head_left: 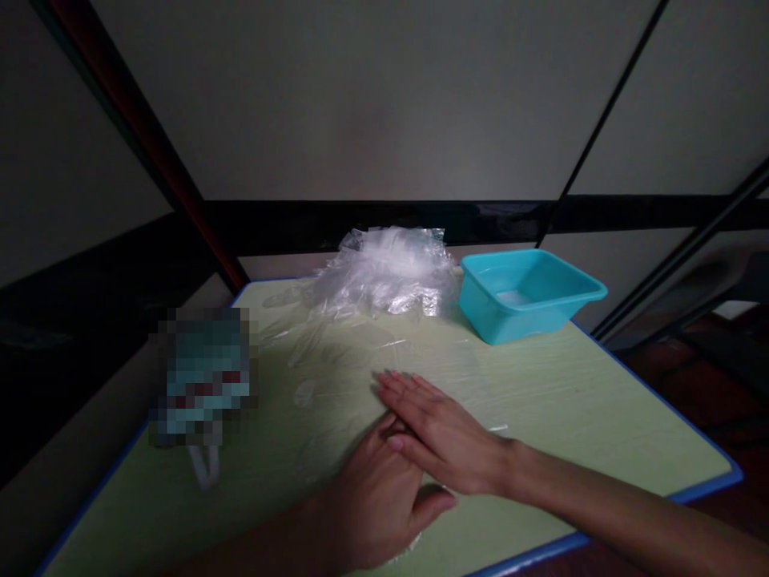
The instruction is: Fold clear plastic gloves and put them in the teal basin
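My right hand point(441, 429) lies flat with its fingers stretched out and held side by side, pointing to the far left. It rests partly over my left hand point(384, 501), covering most of its fingers. The left hand is palm down, its thumb spread out to the right. Under and around both hands lies thin clear plastic film point(342, 377), spread on the pale green tabletop point(570, 409). Rounded, finger-like outlines show in it, like a disposable glove. A crumpled heap of the same clear plastic point(390, 272) sits beyond the hands.
A turquoise plastic basin point(522, 320) stands at the back right of the table. At the left edge is a blurred-out bluish object point(207, 377) with a pale strap point(207, 469). A light panelled wall point(384, 104) rises behind the table, which has a blue edge point(709, 485).
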Available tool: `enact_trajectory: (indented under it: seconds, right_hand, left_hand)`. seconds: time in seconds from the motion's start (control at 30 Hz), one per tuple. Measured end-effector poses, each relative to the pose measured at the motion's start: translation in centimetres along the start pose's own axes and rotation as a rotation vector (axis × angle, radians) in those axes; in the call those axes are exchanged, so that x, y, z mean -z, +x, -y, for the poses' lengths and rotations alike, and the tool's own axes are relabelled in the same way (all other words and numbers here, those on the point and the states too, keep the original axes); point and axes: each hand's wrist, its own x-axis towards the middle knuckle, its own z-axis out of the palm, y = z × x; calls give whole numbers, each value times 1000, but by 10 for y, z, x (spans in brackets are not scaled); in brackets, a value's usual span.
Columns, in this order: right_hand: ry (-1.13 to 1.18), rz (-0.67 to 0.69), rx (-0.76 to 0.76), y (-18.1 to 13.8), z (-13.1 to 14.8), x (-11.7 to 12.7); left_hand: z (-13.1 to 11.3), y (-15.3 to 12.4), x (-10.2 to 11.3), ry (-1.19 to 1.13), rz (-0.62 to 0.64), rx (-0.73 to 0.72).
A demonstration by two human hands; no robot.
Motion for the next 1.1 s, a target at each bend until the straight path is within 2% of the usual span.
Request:
enact_trajectory:
  seconds: [0.3, 0.57, 0.83, 1.1]
  right_hand:
    - [-200, -40, -40, -26, -24, 1]
    - [-351, 8, -97, -50, -36, 9]
    - [-374, 14, -110, -52, -35, 11]
    - [-369, -4, -96, -53, -37, 9]
  left_hand:
    - [2, -2, 0, 24, 1, -24]
    - [3, -4, -1, 54, 51, -43]
    - [3, -10, 4, 30, 63, -97]
    - [-6, -14, 15, -10, 159, -36]
